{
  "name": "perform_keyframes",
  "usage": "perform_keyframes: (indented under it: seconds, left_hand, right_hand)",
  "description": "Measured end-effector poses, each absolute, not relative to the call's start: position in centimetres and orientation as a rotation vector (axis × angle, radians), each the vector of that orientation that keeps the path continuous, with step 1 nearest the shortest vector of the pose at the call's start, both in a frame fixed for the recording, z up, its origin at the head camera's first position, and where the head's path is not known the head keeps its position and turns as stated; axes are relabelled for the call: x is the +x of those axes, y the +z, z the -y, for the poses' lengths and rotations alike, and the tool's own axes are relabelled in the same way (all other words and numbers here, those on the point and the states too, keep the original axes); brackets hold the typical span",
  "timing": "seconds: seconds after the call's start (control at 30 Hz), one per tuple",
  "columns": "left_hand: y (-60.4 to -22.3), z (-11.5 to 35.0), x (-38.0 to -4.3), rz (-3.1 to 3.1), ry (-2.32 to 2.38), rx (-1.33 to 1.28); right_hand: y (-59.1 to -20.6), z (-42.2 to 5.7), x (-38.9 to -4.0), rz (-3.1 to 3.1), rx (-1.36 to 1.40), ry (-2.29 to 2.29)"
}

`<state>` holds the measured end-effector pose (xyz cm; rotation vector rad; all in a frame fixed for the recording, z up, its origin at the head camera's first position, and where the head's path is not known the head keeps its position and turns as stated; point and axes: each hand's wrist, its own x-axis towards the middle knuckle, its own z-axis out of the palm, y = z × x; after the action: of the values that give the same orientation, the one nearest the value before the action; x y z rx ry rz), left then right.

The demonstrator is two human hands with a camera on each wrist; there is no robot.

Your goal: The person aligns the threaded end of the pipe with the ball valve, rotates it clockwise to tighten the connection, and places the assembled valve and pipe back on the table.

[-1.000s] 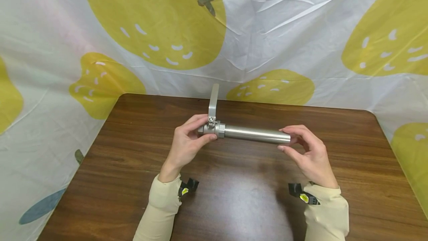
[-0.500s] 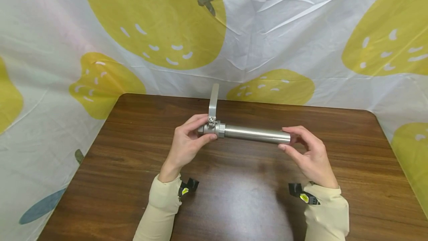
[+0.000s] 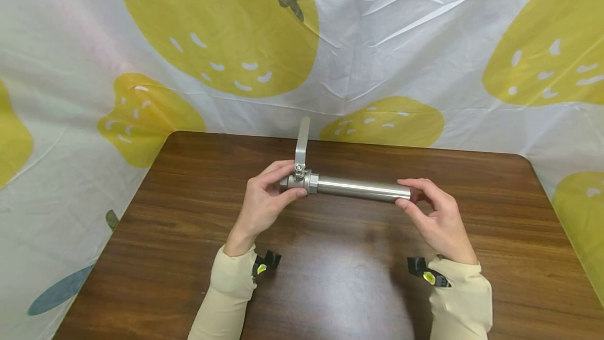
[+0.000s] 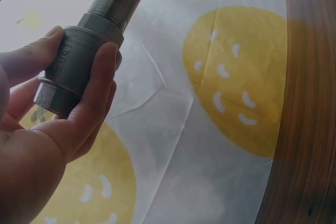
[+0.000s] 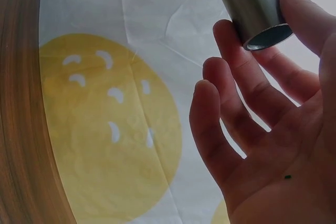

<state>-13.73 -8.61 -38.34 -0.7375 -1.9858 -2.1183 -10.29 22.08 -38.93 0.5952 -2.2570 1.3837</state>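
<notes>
My left hand [image 3: 261, 203] grips the body of a steel ball valve [image 3: 297, 183], thumb on the near side and fingers on the far side. The valve's flat lever handle [image 3: 302, 138] points away toward the back of the table. A smooth steel pipe [image 3: 358, 188] runs from the valve's hex end to the right. In the left wrist view a few thread turns [image 4: 107, 15] show where the pipe meets the valve. My right hand [image 3: 436, 216] pinches the pipe's free end between thumb and fingertips. The pipe's open round mouth [image 5: 269, 37] faces the palm in the right wrist view.
Valve and pipe are held over a brown wood-grain table [image 3: 330, 277]. A white cloth [image 3: 349, 46] with yellow fruit prints hangs behind the table and along its sides. A black camera mount [image 3: 429, 273] sits on the right wrist, and another [image 3: 266, 264] on the left.
My right thumb and fingertips have shifted slightly along and around the pipe's end, the thumb moving a little up and to the right. Left hand, valve and lever hold almost the same place.
</notes>
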Motion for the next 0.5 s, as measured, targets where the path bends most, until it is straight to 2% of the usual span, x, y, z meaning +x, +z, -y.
perform_keyframes:
  seconds: [0.3, 0.5]
  left_hand:
    - [-38.4, 8.6, -13.8, 1.987, -2.121, -0.744]
    - [-38.4, 8.6, -13.7, 1.984, -2.134, -0.748]
  right_hand:
    - [-37.2, -21.1, -9.5, 2.262, 0.601, 1.374]
    - [-38.9, -22.0, -10.2, 2.267, 0.602, 1.395]
